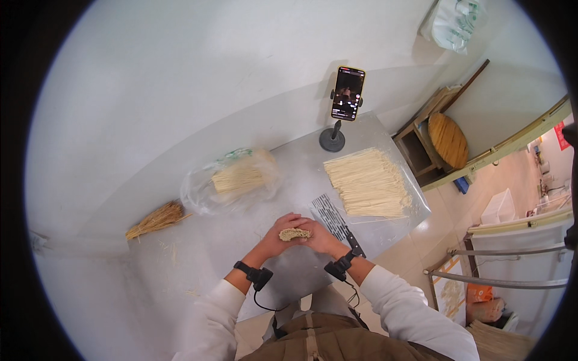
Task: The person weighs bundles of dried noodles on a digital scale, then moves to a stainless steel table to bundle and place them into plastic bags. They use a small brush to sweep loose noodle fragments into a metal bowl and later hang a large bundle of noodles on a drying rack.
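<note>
Both my hands are wrapped around a bundle of pale dried noodles (294,234), whose cut ends face me above the metal table. My left hand (279,235) closes on it from the left, and my right hand (319,235) from the right. Just right of my right hand lies a broad cleaver (332,218) with a patterned blade and black handle. Beyond it a wide layer of loose noodles (368,183) is spread on the table. More noodles (238,178) sit in a clear plastic bag (201,191) at the back left.
A phone (348,93) on a round-based stand is at the table's (295,147) back edge. A straw hand broom (158,220) lies at the left. Right of the table stand a wooden cabinet (418,149) and a round wooden board (448,141). Metal rails (500,280) are at lower right.
</note>
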A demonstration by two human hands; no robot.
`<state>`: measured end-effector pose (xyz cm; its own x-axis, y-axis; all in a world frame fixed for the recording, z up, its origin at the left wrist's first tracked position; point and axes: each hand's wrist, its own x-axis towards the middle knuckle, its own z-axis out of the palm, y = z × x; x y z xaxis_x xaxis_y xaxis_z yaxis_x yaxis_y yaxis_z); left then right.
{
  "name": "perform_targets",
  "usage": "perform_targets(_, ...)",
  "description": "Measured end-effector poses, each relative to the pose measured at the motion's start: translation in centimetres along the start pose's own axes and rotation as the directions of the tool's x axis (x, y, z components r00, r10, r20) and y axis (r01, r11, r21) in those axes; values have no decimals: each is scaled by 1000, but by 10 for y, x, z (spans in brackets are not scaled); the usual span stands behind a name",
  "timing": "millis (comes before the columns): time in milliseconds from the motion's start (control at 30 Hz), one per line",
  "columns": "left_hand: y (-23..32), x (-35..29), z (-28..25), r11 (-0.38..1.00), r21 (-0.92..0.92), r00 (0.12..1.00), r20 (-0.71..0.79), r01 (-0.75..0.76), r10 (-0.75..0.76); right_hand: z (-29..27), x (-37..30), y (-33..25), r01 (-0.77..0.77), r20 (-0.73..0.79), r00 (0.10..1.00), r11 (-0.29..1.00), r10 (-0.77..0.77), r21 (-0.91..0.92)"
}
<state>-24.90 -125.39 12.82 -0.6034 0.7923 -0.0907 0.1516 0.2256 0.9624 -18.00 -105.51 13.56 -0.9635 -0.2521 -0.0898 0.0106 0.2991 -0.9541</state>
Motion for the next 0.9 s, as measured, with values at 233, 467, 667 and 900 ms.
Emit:
perform_targets(233, 6, -2, -19, 976, 138, 985, 49, -171, 165, -10, 8, 4, 92, 0, 996, 996, -92, 7)
perform_targets(467, 18, 7, -10, 977, 182, 994, 32, -113, 109, -4, 12, 7, 35, 77, 997, 999, -33, -18)
perform_targets(667, 41, 7, -10, 935, 297, 981, 68, -194, 182, -6, 3, 2, 26, 12, 1000, 1000, -27, 15)
perform_targets(900, 32, -1, -15, 906, 385, 984, 110, -174, 142, -15, 1, -5, 171, 78, 984, 964, -159, -201)
